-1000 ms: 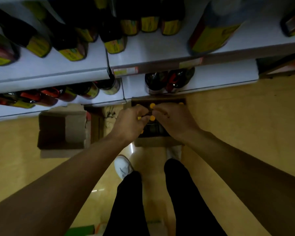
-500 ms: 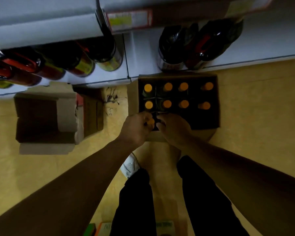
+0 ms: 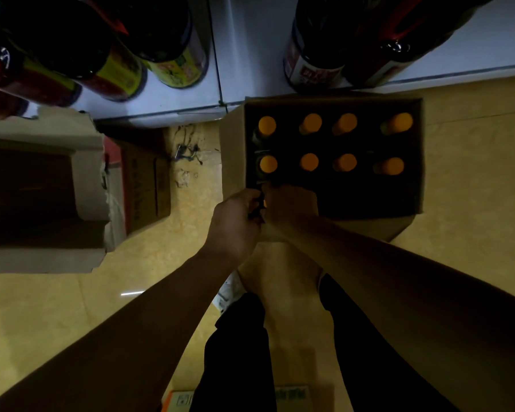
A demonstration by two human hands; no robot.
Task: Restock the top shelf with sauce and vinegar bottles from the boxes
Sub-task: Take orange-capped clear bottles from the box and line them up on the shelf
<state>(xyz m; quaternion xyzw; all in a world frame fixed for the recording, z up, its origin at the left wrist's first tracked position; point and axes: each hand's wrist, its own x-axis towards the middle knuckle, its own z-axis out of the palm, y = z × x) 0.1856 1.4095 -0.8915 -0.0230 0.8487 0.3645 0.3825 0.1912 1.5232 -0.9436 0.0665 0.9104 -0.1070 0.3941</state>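
An open cardboard box stands on the floor against the bottom shelf. Inside it are several dark bottles with orange caps in two far rows. My left hand and my right hand sit side by side at the box's near-left corner, fingers curled downward. Between them shows a dark bottle neck with a sliver of orange cap. Each hand seems to grip a bottle of the near row; the bottles themselves are mostly hidden under the hands.
The white bottom shelf carries large dark sauce bottles with red and yellow labels. An opened cardboard box lies on the yellow floor to the left. My legs and a white shoe are below the hands.
My view has tilted down and closer to the floor box; the upper shelves have left the frame. Both hands stay together and have settled lower, over the box's near-left bottles.
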